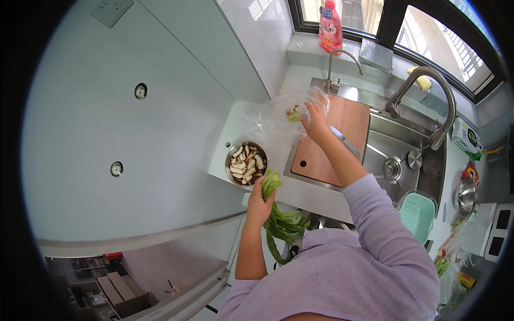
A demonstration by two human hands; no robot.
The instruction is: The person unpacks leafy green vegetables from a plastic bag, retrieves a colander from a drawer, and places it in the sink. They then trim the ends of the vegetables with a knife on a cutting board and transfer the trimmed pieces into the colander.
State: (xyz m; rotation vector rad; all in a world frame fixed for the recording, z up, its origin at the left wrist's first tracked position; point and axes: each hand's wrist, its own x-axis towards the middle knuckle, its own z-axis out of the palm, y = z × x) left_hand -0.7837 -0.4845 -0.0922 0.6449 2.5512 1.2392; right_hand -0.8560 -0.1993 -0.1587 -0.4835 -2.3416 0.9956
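Note:
My left hand [260, 202] grips a bunch of leafy green vegetable [287, 220], its pale cut stems up and its leaves hanging before my body. Close above that hand stands a round metal bowl [228, 168] of sliced mushrooms [247, 164]. My right hand [317, 122] reaches over the edge of a clear plastic bag [269, 116] that lies spread on the counter. Inside the bag are a green vegetable scrap [294, 116] and small brown-and-white bits. Whether my right fingers pinch the bag is unclear. A knife [346, 141] rests on the wooden cutting board [321, 158], partly behind my right forearm.
The board bridges the left part of a steel sink [381, 140]. Two faucets stand behind: a slim one [330, 68] and a large arched one [445, 84]. A mint-green colander [417, 214] sits at the sink's near right. A pink bottle [330, 30] is on the window ledge.

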